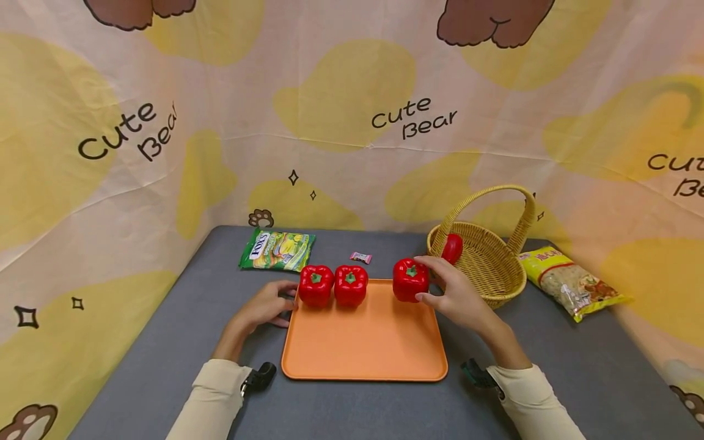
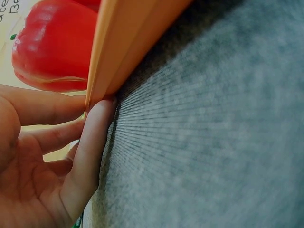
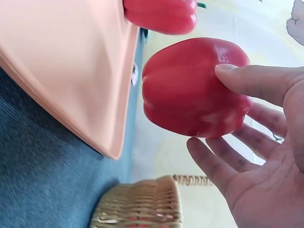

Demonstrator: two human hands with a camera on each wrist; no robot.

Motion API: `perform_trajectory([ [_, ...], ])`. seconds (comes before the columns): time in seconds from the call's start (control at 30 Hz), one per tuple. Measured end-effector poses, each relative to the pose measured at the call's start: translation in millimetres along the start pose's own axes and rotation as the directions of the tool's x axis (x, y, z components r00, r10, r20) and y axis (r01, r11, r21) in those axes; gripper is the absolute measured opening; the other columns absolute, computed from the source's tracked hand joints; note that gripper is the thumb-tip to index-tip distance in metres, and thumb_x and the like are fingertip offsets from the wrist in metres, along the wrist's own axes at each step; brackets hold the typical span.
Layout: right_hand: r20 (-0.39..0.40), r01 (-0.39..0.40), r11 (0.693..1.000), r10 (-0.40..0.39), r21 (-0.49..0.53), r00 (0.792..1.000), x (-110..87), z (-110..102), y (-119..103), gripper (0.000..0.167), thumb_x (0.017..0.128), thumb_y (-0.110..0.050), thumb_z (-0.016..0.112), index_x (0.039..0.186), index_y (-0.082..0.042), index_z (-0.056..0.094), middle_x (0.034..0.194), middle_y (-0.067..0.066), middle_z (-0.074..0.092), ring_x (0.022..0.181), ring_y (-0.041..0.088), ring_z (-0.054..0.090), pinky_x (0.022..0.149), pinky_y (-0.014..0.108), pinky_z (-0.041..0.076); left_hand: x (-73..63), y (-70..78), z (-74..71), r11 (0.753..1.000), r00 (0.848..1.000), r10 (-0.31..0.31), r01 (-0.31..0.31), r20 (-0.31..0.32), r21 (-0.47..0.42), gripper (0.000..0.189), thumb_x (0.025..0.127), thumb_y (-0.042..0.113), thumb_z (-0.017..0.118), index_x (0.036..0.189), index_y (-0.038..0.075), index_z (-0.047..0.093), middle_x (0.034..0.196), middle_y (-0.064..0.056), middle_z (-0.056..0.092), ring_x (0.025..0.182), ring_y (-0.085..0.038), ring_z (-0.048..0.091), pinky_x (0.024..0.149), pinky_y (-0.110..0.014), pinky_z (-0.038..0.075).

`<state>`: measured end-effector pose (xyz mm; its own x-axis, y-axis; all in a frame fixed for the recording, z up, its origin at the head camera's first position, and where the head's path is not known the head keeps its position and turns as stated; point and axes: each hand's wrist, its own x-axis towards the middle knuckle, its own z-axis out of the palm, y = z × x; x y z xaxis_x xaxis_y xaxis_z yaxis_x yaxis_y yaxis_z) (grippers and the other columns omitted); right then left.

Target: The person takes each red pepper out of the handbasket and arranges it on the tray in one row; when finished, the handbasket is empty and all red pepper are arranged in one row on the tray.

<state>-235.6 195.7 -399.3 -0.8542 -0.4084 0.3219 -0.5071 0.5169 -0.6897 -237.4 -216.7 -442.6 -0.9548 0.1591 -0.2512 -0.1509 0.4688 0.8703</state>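
My left hand (image 1: 269,304) pinches the left rim of an orange tray (image 1: 363,348), with fingers on both sides of the rim in the left wrist view. Just inside that edge, two red bell peppers stand side by side, a left one (image 1: 316,293) and a right one (image 1: 351,293). In my right hand (image 1: 459,299) is a third red bell pepper (image 3: 190,88), gripped between thumb and fingers. The right wrist view shows it raised over the tray's far right corner, its green stem facing up in the head view.
Behind the tray lie a green candy bag (image 1: 279,249) and a small pink wrapped candy (image 1: 361,257). A wicker basket (image 1: 484,275) with a tall handle stands to the right, with a red item (image 1: 453,248) inside. Farther right is a yellow-and-clear food packet (image 1: 569,284).
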Motion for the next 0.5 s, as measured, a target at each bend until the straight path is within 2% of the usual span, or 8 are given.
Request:
perform_trajectory([
  [0.1,0.019,-0.007,1.0,0.007,0.011,1.0,0.3,4.6,-0.1,0.073,0.085,-0.001,0.085,0.151,-0.006,0.054,0.15,0.017,0.056,0.132,0.038,0.059,0.104,0.057,0.056,-0.8,0.1,0.0,1.0,1.0,0.004,-0.004,0.0,-0.005,0.057,0.096,0.008,0.06,0.151,-0.005,0.05,0.14,-0.024,0.059,0.102,-0.026,0.07,0.07,-0.039,0.067],
  [0.23,0.024,-0.02,0.999,0.02,-0.03,1.0,1.1,9.3,-0.9,0.074,0.085,-0.004,0.086,0.151,-0.008,0.054,0.15,0.016,0.056,0.132,0.037,0.059,0.104,0.054,0.058,-1.2,-1.3,0.4,0.999,1.0,0.02,-0.02,0.009,-0.027,0.057,0.096,0.007,0.06,0.151,-0.006,0.05,0.142,-0.026,0.058,0.105,-0.027,0.07,0.072,-0.041,0.067],
  [0.5,0.025,-0.003,1.0,0.003,-0.011,1.0,3.1,17.9,-1.5,0.074,0.084,-0.001,0.087,0.15,-0.006,0.055,0.15,0.016,0.057,0.134,0.038,0.058,0.103,0.057,0.058,1.1,-3.8,0.6,1.0,1.0,0.013,-0.013,0.004,-0.028,0.057,0.097,0.007,0.06,0.151,-0.005,0.05,0.143,-0.025,0.058,0.107,-0.028,0.069,0.072,-0.041,0.067],
])
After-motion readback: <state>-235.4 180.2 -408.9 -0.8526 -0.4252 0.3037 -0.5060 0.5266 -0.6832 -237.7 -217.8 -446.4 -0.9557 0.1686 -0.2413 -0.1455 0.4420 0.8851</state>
